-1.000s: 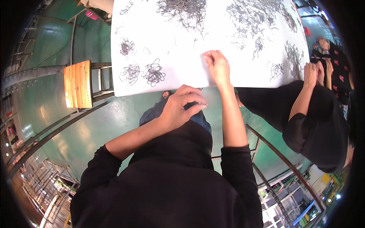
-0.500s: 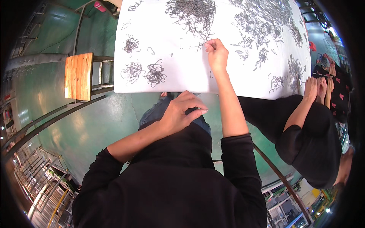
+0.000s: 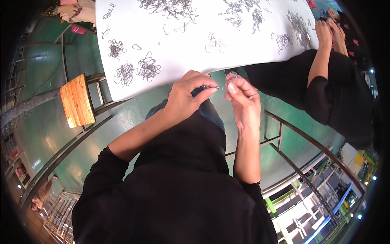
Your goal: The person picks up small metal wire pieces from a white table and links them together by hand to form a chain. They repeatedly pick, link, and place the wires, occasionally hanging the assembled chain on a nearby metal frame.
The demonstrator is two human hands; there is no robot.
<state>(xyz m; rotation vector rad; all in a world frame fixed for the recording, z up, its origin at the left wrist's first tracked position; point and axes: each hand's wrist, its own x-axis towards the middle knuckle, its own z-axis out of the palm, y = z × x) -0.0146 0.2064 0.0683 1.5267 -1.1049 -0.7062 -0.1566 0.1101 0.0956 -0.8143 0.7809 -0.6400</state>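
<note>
In front of my lap, just off the table's near edge, my two hands face each other a small gap apart. My right hand (image 3: pixel 245 95) is closed in a pinch on a thin bent wire hook (image 3: pixel 232 74), whose curve rises above the fingertips. My left hand (image 3: pixel 187 96) pinches thumb to forefinger; a tiny thing shows at the tips, too small to make out. Beyond them, on the white tabletop (image 3: pixel 174 53), lies a loose group of wire hooks (image 3: pixel 215 42). Two tangled heaps of dark wire hooks (image 3: pixel 148 68) sit near the left front edge.
A larger wire heap (image 3: pixel 168 7) lies at the back, with short metal pieces (image 3: pixel 239 10) right of it. A wooden stool (image 3: pixel 77 101) stands at the left. A co-worker in black (image 3: pixel 339 93) sits at the right, hands near the table edge. Another person's hand (image 3: pixel 69 12) shows far left.
My right hand has come back from the wire hooks on the table to beside my left hand, bringing a wire hook. My left hand keeps its pinch. The view has shifted.
</note>
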